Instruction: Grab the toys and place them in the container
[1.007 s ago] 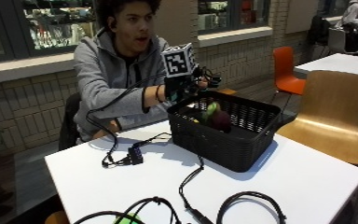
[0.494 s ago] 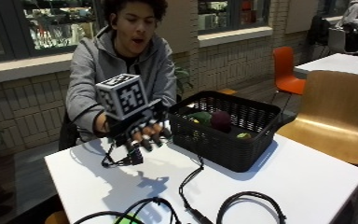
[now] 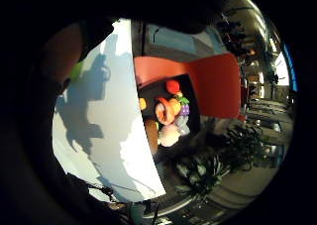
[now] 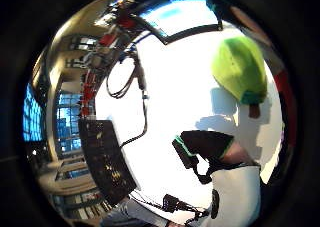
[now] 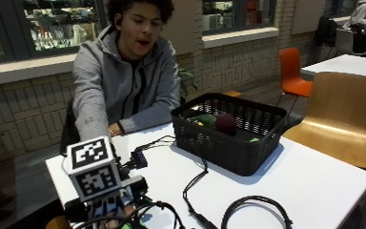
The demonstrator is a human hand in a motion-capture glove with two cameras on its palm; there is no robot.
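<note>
My gloved right hand [image 5: 110,207] has come away from the black basket [image 5: 230,136] and now sits low at the near edge of the white table [image 5: 310,176], well apart from it. I cannot tell how my fingers are set. A green toy [image 4: 240,69] lies on the table close under my palm. Other toys [image 5: 218,122] already rest inside the basket. Black cables [image 5: 196,183] trail across the table between my hand and the basket, and another bin of toys [image 3: 168,113] sits below the table's edge.
</note>
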